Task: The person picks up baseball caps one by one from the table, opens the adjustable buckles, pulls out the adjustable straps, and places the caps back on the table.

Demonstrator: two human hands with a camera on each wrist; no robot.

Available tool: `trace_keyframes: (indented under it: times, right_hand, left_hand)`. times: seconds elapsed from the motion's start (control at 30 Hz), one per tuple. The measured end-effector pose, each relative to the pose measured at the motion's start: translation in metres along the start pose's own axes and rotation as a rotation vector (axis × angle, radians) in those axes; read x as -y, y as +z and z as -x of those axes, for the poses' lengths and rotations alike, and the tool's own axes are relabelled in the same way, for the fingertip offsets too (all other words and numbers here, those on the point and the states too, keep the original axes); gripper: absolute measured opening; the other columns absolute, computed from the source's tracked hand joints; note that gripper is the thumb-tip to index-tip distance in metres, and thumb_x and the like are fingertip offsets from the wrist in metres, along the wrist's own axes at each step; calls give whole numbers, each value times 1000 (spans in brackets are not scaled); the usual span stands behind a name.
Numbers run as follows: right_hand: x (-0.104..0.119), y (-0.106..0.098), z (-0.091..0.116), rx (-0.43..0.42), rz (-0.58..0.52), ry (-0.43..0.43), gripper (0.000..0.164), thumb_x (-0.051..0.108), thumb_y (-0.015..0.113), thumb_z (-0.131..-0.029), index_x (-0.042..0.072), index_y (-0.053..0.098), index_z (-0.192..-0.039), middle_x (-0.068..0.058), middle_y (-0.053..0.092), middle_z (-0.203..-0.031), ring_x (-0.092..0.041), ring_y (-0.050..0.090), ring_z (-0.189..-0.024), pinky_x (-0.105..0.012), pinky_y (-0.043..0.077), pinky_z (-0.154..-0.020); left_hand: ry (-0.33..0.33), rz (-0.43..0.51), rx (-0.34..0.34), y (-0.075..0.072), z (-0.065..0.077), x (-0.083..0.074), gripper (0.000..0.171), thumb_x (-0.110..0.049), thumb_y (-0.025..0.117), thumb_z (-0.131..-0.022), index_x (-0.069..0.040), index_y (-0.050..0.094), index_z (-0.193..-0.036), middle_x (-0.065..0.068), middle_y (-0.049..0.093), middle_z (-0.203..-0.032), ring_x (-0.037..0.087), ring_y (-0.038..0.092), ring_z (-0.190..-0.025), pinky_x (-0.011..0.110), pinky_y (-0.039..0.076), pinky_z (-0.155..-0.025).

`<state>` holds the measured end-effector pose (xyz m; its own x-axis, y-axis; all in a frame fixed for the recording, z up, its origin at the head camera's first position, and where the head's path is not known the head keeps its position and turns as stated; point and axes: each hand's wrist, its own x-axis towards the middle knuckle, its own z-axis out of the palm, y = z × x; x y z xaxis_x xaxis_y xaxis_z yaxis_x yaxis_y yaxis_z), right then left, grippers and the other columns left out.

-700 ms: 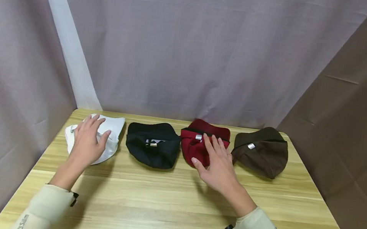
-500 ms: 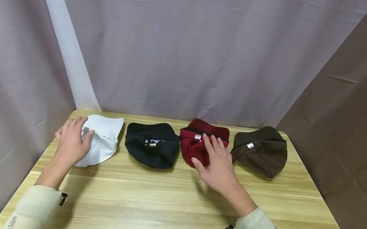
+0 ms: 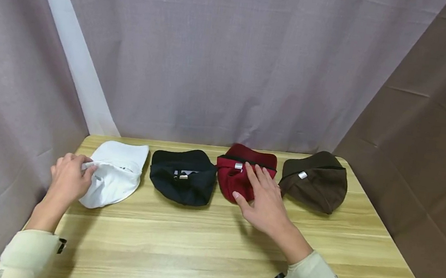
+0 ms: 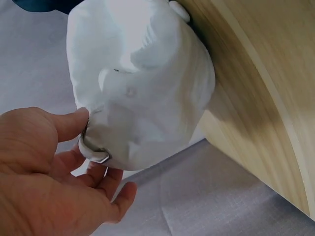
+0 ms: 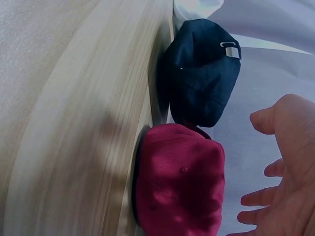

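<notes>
At the left end of the row lies a white baseball cap (image 3: 117, 172). My left hand (image 3: 70, 176) pinches its back edge by the strap, and the left wrist view shows the thumb on one side of the strap buckle (image 4: 102, 157) and fingers on the other. Over the dark red cap (image 3: 238, 182) my right hand (image 3: 267, 203) is held with fingers spread. The right wrist view shows a gap between that hand (image 5: 290, 182) and the red cap (image 5: 182, 182). Part of the red cap is hidden beneath the hand.
A black cap (image 3: 184, 178) lies between the white and red ones. A dark brown cap (image 3: 316, 184) lies at the right end. The wooden table (image 3: 191, 252) backs onto a grey curtain (image 3: 199, 61), with a brown cloth (image 3: 430, 138) along the right.
My left hand has moved left and toward me, from above the white cap to its left back edge, which it now pinches. My right hand has barely moved.
</notes>
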<state>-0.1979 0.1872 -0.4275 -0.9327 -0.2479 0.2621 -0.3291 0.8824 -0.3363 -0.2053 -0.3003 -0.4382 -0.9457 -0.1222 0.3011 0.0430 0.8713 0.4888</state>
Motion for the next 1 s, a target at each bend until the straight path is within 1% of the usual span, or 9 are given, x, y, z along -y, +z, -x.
trace_keyframes:
  times: [0.23,0.4,0.47,0.57,0.7,0.77,0.83,0.9,1.0]
  right_hand:
    - [0,2,0,-5,3,-3,82,48,66,-101,18,33,-169,-22,37,-172,-46,29,-162,-76,29,-123]
    - [-1,3,0,-10,-1,-5,82,48,66,-100,17,33,-169,-23,37,-171,-47,31,-161,-73,30,-124]
    - [-2,3,0,-16,-2,-10,82,47,66,-100,17,33,-169,-24,38,-171,-48,32,-161,-72,30,-125]
    - [-3,3,0,-19,-1,-14,82,46,67,-100,16,33,-169,-25,38,-170,-49,32,-160,-72,31,-125]
    - [-4,2,0,-15,-2,-8,83,45,67,-101,17,31,-170,-25,37,-171,-49,31,-160,-73,31,-124]
    - [-4,1,0,-16,-6,-3,83,45,67,-101,18,30,-170,-25,37,-171,-49,31,-160,-73,31,-124]
    - [-4,0,1,-18,-9,-1,83,45,66,-101,18,30,-170,-24,37,-171,-49,30,-161,-73,31,-123]
    - [-4,-1,1,-21,-10,1,83,46,66,-101,18,30,-170,-24,37,-171,-49,30,-161,-73,31,-123]
    - [-4,-2,2,-25,-17,2,82,45,67,-101,18,31,-169,-24,37,-171,-49,31,-161,-74,31,-123]
  left_hand:
    - [-1,-9,-9,-2,-1,-1,34,-18,60,-108,14,63,-117,39,60,-116,58,49,-109,67,29,-92]
    - [-34,1,-70,-6,-5,-6,40,-23,55,-111,14,61,-124,40,62,-119,60,54,-113,70,39,-94]
    - [-71,11,-104,-9,-8,-9,44,-27,53,-112,12,60,-128,41,63,-121,61,57,-115,72,44,-92]
    - [-104,59,-175,-13,-14,-17,45,-30,51,-112,11,58,-131,42,64,-122,64,59,-115,73,44,-94]
    - [-91,172,-297,-18,-22,-31,44,-27,53,-111,12,57,-131,42,66,-121,64,60,-115,71,43,-99]
    - [-86,227,-347,-21,-26,-41,43,-27,53,-111,11,58,-131,41,67,-119,62,61,-113,70,43,-97]
    - [-78,273,-392,-22,-29,-52,41,-25,55,-110,10,59,-130,38,69,-116,57,63,-108,64,45,-91]
    - [-60,311,-432,-22,-32,-64,38,-23,57,-109,11,60,-127,35,69,-107,46,63,-95,51,46,-83]
    - [-14,349,-475,-21,-34,-82,33,-18,59,-108,11,62,-124,27,67,-94,18,57,-79,28,41,-73]
